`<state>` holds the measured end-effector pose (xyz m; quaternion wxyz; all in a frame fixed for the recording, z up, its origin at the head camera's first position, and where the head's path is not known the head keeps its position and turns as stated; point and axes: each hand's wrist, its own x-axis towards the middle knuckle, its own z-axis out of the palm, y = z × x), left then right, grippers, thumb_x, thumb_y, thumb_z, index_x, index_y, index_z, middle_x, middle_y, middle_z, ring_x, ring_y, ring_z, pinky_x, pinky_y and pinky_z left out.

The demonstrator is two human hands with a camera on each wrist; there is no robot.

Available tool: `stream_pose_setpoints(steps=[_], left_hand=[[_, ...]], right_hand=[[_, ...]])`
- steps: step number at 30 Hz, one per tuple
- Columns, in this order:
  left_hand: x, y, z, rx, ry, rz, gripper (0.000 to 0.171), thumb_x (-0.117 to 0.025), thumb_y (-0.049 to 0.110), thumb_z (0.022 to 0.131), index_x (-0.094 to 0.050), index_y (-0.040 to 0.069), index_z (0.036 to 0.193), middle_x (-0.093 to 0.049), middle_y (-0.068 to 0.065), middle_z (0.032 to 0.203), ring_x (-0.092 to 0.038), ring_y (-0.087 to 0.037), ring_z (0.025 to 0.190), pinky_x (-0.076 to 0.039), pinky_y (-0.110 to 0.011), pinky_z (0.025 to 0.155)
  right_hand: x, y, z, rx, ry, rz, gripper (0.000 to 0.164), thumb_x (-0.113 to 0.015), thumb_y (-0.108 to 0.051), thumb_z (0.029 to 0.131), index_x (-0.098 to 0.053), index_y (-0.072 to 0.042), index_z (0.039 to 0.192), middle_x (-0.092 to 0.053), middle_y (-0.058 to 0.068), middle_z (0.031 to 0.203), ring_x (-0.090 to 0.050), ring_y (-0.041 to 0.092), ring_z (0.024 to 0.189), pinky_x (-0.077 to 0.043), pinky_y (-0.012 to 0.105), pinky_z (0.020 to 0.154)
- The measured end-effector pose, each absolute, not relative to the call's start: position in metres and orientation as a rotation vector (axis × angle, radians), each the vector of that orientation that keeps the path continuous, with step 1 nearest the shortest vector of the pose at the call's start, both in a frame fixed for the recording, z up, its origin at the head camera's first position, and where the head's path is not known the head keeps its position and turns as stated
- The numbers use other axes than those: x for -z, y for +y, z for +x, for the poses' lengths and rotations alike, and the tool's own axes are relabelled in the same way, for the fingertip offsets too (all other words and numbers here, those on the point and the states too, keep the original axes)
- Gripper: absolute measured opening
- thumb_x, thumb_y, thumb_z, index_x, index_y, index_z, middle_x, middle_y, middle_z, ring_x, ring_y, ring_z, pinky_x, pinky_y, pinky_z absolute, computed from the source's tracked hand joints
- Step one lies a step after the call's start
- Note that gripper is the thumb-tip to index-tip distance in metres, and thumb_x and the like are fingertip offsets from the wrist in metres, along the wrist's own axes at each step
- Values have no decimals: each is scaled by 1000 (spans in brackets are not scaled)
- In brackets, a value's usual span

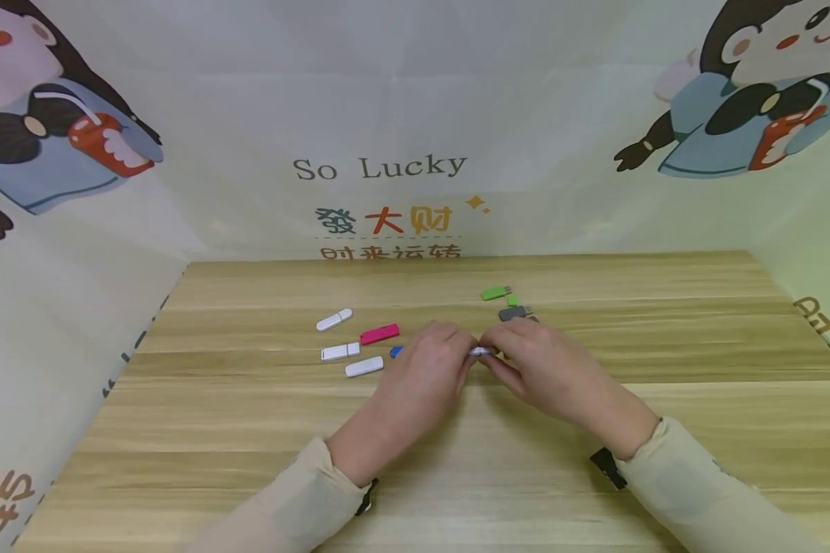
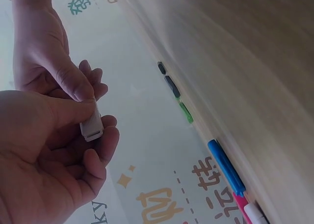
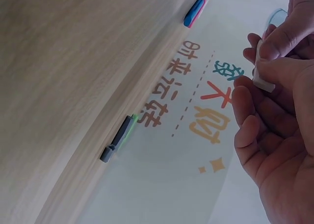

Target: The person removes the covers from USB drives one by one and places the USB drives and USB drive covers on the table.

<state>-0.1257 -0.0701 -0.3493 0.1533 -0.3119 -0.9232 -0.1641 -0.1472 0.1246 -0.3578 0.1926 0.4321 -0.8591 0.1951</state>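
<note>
A white USB flash drive is pinched between thumb and fingers of both hands, above the table. My left hand grips one end and my right hand the other, with the fingertips almost touching. In the left wrist view, the blunt white end of the drive sticks out below the left thumb. From the right wrist, the drive shows between both thumbs and the curled fingers. Its middle is covered by the fingers. A blue USB drive peeks out behind the left hand.
Left of the hands lie a pink USB drive and several white ones. Beyond the right hand are a green USB drive with its plug bare, a small green cap and a dark grey drive. A printed cloth encloses the wooden table.
</note>
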Motion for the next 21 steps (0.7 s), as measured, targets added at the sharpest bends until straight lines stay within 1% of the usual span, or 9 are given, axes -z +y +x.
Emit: stream_pose_setpoints(steps=[9,16,21], left_hand=[[350,-70,-125,467,-2588,-940,11,-61,12,99,-71,7,98,-66,1,93,-59,-16,91,-48,-29,86],[348,-71,-125,467,-2565,-974,12,-61,12,99,-72,8,98,-64,2,88,-57,-14,86,-48,-27,82],[350,-71,-124,492,-2553,-985,12,-61,11,99,-73,7,99,-65,3,89,-57,-13,86,-48,-27,82]], right_hand=[[358,124,-146,-595,-2381,1222,10,-71,-14,90,-70,-7,98,-68,1,91,-61,10,78,-52,23,69],[356,124,-144,-632,-2409,1209,6,-71,-14,91,-68,-9,92,-63,-3,82,-58,8,70,-49,18,62],[356,124,-143,-640,-2420,1204,5,-71,-14,90,-68,-10,91,-61,-5,79,-55,6,67,-47,17,59]])
